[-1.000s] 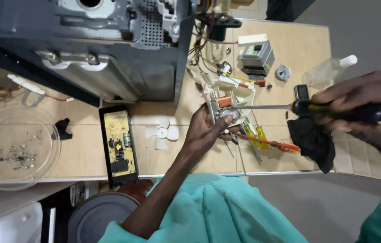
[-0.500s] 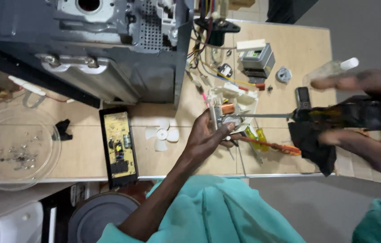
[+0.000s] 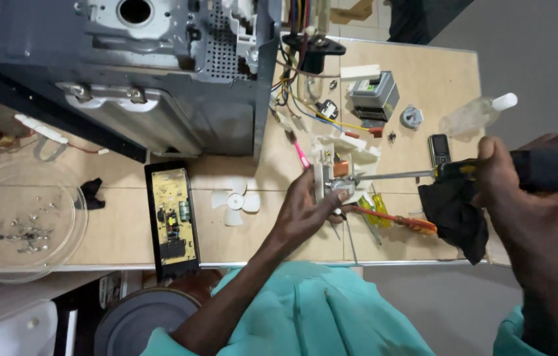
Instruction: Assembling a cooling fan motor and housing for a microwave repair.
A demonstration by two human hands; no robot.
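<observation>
My left hand (image 3: 306, 209) grips a small white plastic part with switches (image 3: 333, 173) above the wooden table (image 3: 121, 232). My right hand (image 3: 534, 198) is closed around the black handle of a screwdriver (image 3: 476, 171). Its metal shaft runs left and its tip touches the white part near my left fingers. A black cloth (image 3: 455, 214) lies under the screwdriver handle.
An opened grey microwave chassis (image 3: 160, 72) fills the upper left, wires trailing from it. A circuit board (image 3: 172, 221), a white fan blade (image 3: 235, 202), spare screwdrivers (image 3: 391, 217), a transformer (image 3: 372, 97), a black phone (image 3: 438, 149), a clear bottle (image 3: 475, 116) and a glass plate holding screws (image 3: 19, 221) lie around.
My right hand and the screwdriver dropped slightly and came closer to the camera. My left hand kept holding the white part and shifted a little.
</observation>
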